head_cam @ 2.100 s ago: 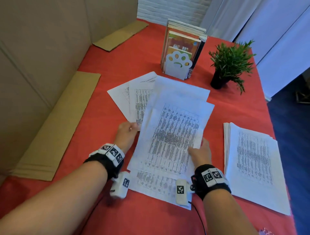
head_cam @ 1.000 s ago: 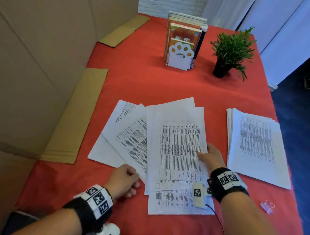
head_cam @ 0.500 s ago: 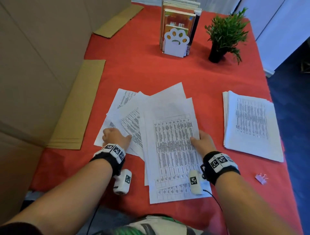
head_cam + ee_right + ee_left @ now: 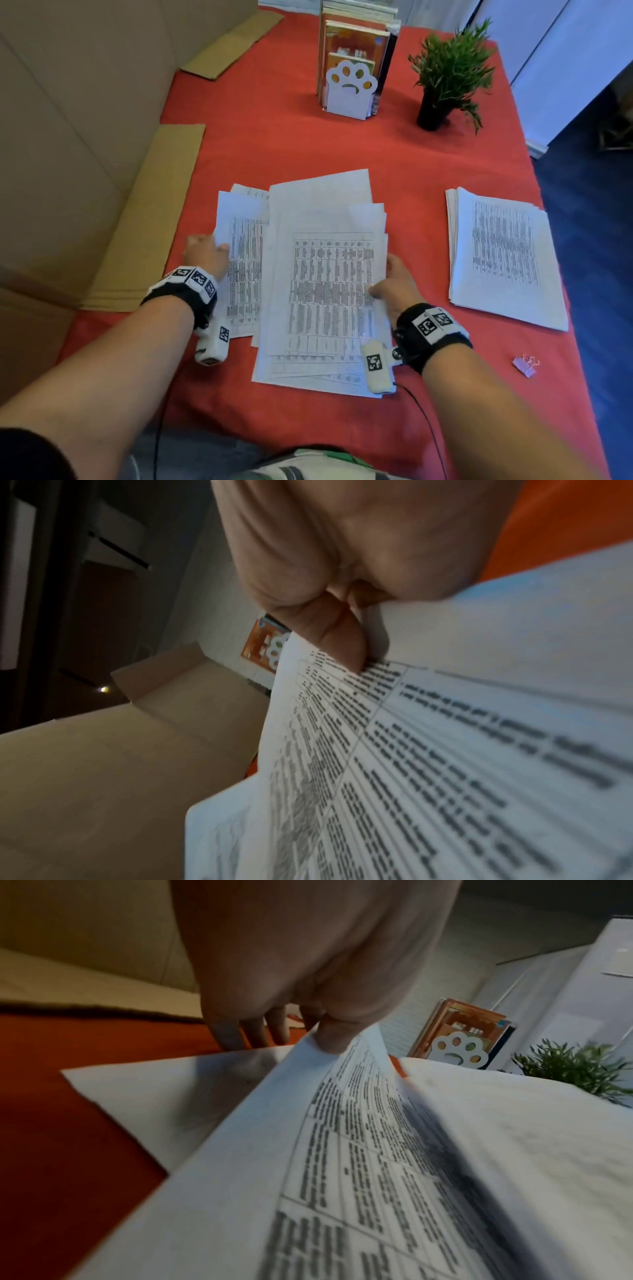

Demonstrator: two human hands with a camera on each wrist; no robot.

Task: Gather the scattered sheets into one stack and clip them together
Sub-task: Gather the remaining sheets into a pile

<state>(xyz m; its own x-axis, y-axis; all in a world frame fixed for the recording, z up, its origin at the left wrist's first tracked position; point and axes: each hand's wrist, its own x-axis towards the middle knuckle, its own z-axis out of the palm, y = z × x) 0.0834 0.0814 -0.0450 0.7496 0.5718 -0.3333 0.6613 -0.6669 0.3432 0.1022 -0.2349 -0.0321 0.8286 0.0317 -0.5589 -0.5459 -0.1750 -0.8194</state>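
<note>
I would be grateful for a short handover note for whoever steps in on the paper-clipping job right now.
Left hand: pinches the left edge of the loose sheets, thumb on top.
Right hand: pinches their right edge.
Sheets lie mid-table, overlapping but fanned, edges not squared.
Binder clip lies untouched on the cloth, right of the right wrist.
A separate neat stack lies further right.
Left: square the sheets, clip them.

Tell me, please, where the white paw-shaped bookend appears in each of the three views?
Head: paw bookend top centre, before the books.
Left wrist: paw bookend right of centre, beyond the lifted sheets.
Right wrist: partly hidden behind a sheet edge, centre-left.
Shared landmark: the orange book cover behind it.
</note>
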